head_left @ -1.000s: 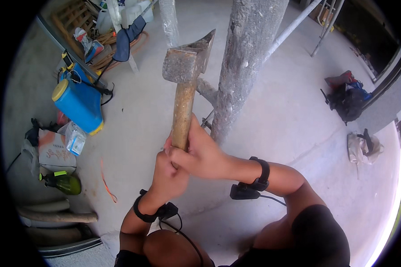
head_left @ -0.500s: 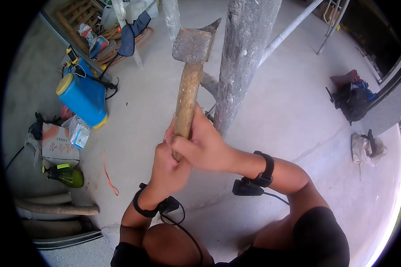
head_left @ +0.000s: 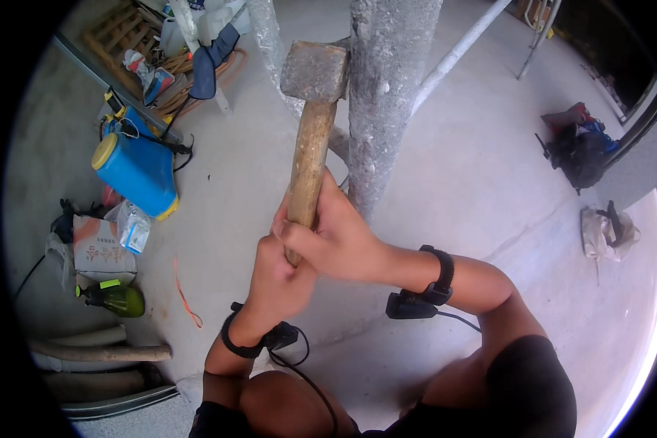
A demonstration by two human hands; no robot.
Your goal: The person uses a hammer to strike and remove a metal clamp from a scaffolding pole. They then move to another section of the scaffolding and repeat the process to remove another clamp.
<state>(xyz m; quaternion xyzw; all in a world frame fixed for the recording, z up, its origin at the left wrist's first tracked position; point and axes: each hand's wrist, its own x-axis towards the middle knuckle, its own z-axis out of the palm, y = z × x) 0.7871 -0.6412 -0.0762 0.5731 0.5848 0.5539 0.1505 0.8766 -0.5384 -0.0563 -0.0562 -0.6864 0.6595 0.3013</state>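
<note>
Both hands are wrapped tight around the lower part of a wooden-handled hammer (head_left: 309, 139), which stands nearly upright in the middle of the view. The left hand (head_left: 279, 281) grips the near end of the handle with its fingers curled closed, and the right hand (head_left: 337, 237) is clamped just above and partly over it, fingers folded across the wood and touching the left hand. The hammer's grey, mortar-crusted head (head_left: 315, 71) sits at the far end of the handle, right beside a rough, cement-spattered post (head_left: 384, 95); whether head and post touch cannot be told. Each wrist carries a black band with a small black unit and a cable: 1 on the left wrist (head_left: 259, 342), 1 on the right wrist (head_left: 425, 296). On the grey concrete floor (head_left: 482, 168) to the left stands a blue sprayer tank with a yellow cap (head_left: 137, 169), nearer lies a cardboard box (head_left: 101, 250) with a green bottle (head_left: 114, 298) beside it, and some pale pipes (head_left: 98, 354) lie nearest. Far right, well apart from the hands, sit a dark bag (head_left: 580, 150) and a light cloth bundle (head_left: 606, 233).
</note>
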